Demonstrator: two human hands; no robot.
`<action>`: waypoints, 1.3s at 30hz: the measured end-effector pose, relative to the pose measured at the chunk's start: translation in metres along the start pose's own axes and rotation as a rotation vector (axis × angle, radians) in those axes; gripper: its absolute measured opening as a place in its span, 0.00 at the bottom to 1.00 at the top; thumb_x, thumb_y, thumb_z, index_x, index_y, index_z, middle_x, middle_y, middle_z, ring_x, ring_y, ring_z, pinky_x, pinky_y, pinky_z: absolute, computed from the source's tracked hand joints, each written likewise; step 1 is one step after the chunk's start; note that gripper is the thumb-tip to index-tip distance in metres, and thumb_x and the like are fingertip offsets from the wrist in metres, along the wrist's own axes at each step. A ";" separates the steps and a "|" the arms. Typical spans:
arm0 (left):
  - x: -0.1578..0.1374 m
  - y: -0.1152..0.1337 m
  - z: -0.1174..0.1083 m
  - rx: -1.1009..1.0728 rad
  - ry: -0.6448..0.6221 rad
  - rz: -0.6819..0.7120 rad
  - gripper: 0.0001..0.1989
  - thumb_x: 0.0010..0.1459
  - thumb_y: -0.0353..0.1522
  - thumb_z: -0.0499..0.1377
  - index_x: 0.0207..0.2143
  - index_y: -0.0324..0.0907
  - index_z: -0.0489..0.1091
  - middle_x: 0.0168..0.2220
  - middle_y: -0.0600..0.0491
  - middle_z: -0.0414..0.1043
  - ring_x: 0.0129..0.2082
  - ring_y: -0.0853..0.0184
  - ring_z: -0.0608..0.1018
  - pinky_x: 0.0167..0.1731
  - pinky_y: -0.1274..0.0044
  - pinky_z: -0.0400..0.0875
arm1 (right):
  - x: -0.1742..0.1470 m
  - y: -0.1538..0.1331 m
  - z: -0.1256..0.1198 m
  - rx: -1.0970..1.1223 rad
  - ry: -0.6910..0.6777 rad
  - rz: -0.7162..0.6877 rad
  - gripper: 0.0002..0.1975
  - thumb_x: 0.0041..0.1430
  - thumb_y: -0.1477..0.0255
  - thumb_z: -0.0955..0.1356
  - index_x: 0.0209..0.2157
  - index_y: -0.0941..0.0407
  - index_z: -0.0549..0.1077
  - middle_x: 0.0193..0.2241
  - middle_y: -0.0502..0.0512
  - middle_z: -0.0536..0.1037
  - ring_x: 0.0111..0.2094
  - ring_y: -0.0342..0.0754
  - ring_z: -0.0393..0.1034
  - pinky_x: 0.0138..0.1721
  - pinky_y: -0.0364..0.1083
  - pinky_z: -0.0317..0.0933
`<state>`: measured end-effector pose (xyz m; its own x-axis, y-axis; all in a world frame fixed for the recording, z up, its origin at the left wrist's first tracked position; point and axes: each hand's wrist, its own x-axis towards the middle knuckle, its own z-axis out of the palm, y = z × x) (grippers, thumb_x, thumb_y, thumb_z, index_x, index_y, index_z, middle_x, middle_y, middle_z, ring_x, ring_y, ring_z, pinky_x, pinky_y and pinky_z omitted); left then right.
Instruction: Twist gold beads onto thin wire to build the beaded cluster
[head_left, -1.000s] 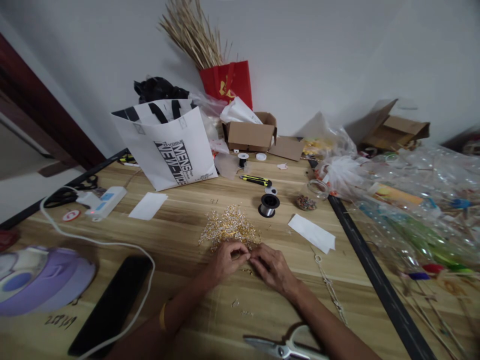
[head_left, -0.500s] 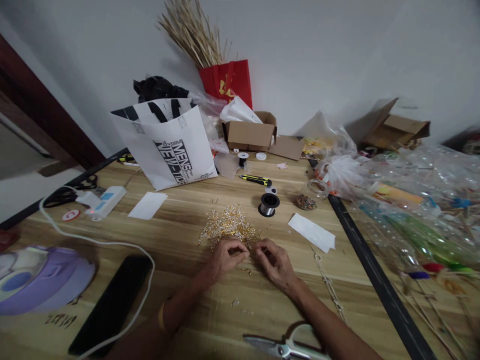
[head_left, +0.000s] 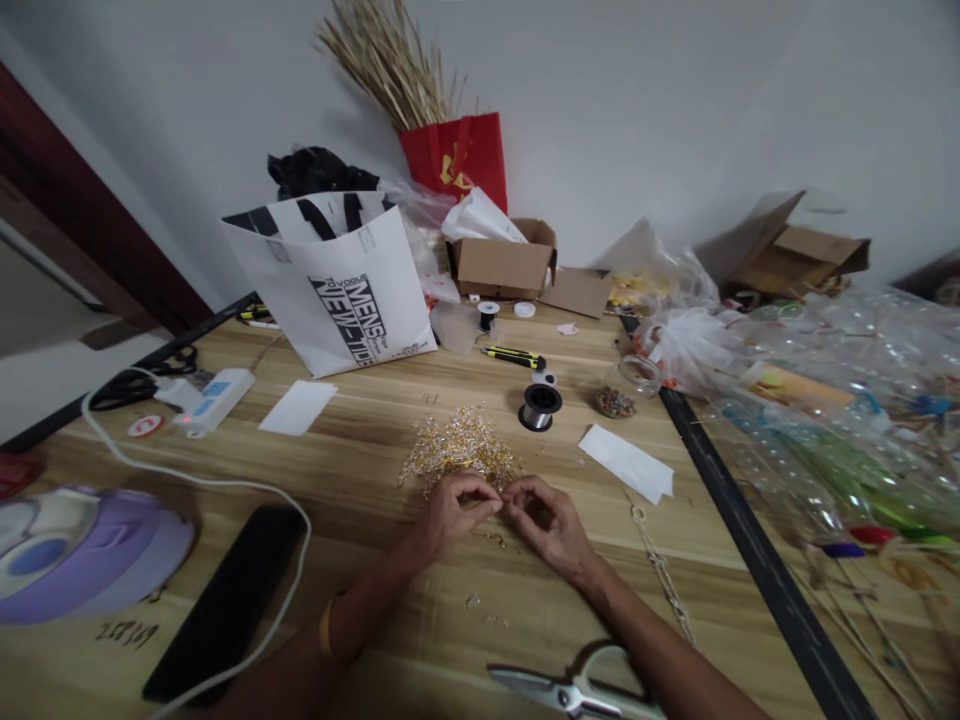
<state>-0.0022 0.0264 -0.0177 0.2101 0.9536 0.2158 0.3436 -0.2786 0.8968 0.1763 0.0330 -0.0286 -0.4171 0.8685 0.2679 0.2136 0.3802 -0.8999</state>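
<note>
My left hand [head_left: 459, 508] and my right hand [head_left: 546, 520] meet fingertip to fingertip over the wooden table. Both are closed in a pinch; whatever lies between the fingers is too small to make out. Just beyond them spreads a heap of gold and clear beads on wire [head_left: 461, 445]. A short gold strand [head_left: 491, 538] lies beneath my hands. Closer to me are small clear bead bits [head_left: 472, 601]. Scissors [head_left: 562, 692] with pale handles rest near my right forearm, and a knotted cord [head_left: 660, 570] lies to its right.
Behind the heap are a wire spool [head_left: 540, 408], a yellow-black cutter [head_left: 514, 357] and a jar of beads [head_left: 616, 402]. A white bag [head_left: 337, 290] stands at the back left. A phone [head_left: 225, 605] and white cable lie left; plastic bags [head_left: 817, 400] crowd the right.
My hands have come closer together, so the fingertips now meet. The view has shifted slightly; the things on the table look unmoved.
</note>
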 end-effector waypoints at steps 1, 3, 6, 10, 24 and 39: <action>0.000 0.000 0.000 -0.006 -0.002 0.005 0.05 0.49 0.30 0.60 0.23 0.38 0.74 0.23 0.53 0.73 0.26 0.69 0.73 0.30 0.79 0.66 | 0.000 0.001 0.001 0.001 -0.011 0.003 0.08 0.57 0.67 0.66 0.34 0.58 0.70 0.21 0.49 0.69 0.21 0.41 0.61 0.21 0.39 0.55; 0.000 0.000 0.001 -0.013 0.002 0.013 0.06 0.50 0.31 0.60 0.23 0.38 0.74 0.23 0.53 0.73 0.26 0.69 0.73 0.29 0.79 0.66 | 0.000 0.003 0.002 0.009 -0.031 0.005 0.08 0.56 0.67 0.66 0.33 0.58 0.70 0.20 0.48 0.67 0.20 0.40 0.59 0.21 0.39 0.54; 0.000 0.002 0.000 -0.013 0.002 0.014 0.07 0.50 0.33 0.60 0.23 0.39 0.74 0.23 0.53 0.73 0.26 0.69 0.73 0.29 0.79 0.66 | -0.001 0.006 0.003 0.029 -0.036 0.014 0.09 0.56 0.66 0.66 0.31 0.58 0.70 0.20 0.48 0.68 0.21 0.40 0.59 0.22 0.39 0.55; 0.001 0.005 -0.001 -0.016 -0.004 0.007 0.07 0.50 0.32 0.60 0.23 0.38 0.73 0.23 0.53 0.73 0.26 0.69 0.73 0.29 0.79 0.66 | 0.000 0.004 0.002 0.053 -0.055 0.042 0.10 0.56 0.65 0.66 0.31 0.58 0.71 0.22 0.50 0.69 0.22 0.41 0.60 0.22 0.39 0.56; 0.000 0.003 -0.001 0.049 -0.011 -0.005 0.05 0.50 0.30 0.59 0.24 0.39 0.73 0.24 0.53 0.74 0.27 0.69 0.73 0.30 0.79 0.66 | 0.004 0.002 -0.001 -0.045 -0.044 -0.065 0.10 0.59 0.67 0.64 0.29 0.58 0.70 0.23 0.52 0.69 0.25 0.43 0.62 0.26 0.41 0.57; -0.014 0.006 -0.006 0.556 -0.339 0.209 0.02 0.53 0.29 0.60 0.28 0.41 0.71 0.30 0.53 0.71 0.36 0.65 0.70 0.39 0.75 0.60 | 0.003 0.012 -0.003 0.000 0.123 0.087 0.12 0.59 0.64 0.62 0.28 0.58 0.68 0.21 0.49 0.66 0.22 0.42 0.58 0.23 0.40 0.53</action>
<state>-0.0087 0.0119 -0.0126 0.5670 0.8102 0.1490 0.6647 -0.5568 0.4981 0.1802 0.0414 -0.0378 -0.2859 0.9305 0.2288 0.2439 0.3016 -0.9217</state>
